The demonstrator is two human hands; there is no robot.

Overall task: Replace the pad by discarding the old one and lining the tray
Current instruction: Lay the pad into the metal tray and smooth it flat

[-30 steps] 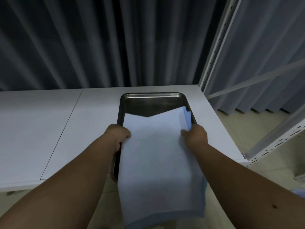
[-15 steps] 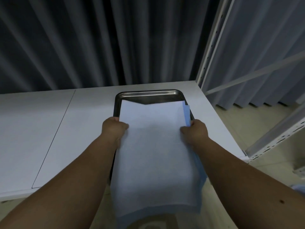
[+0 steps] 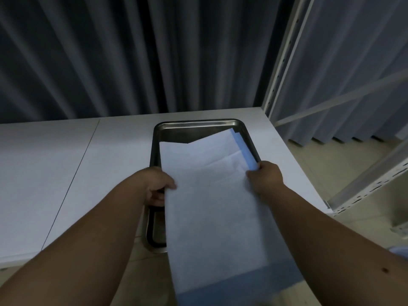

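Observation:
A steel tray lies lengthwise on the white table, its near end past the table's front edge. Over it I hold a white pad with a blue backing. The pad's far end droops into the tray and its near end hangs toward me below the table edge. My left hand grips the pad's left edge by the tray's left rim. My right hand pinches the right edge, where the blue side shows.
Dark pleated curtains hang behind the table. A white metal shelving upright stands at the table's right corner, with more racking lower right. A seam splits the tabletop on the left. Beige floor lies to the right.
The pad's far end pushed deep over the tray, then came back a little, leaving the tray's far end bare. My right hand moved up its blue edge.

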